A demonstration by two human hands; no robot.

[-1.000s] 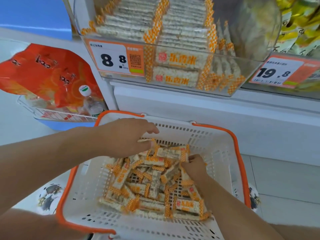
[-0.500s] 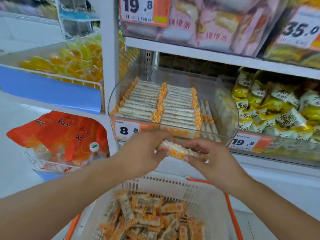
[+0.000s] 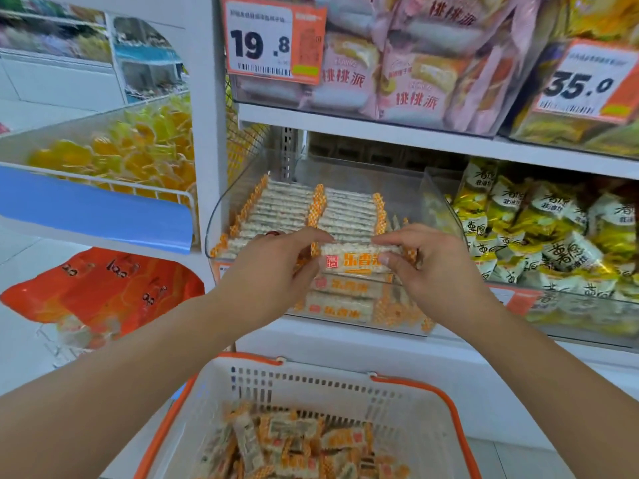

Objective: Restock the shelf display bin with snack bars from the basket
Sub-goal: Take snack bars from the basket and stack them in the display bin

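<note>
Head view: left hand (image 3: 273, 271) and right hand (image 3: 439, 271) pinch opposite ends of 1 snack bar (image 3: 352, 259) at the front rim of the clear display bin (image 3: 221, 216), above the white basket (image 3: 408, 409) of loose bars.

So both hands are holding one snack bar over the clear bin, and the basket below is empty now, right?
Not quite. The head view shows the basket still holds a pile of snack bars. The rest stands: the left hand and right hand hold one snack bar over the clear bin.
</note>
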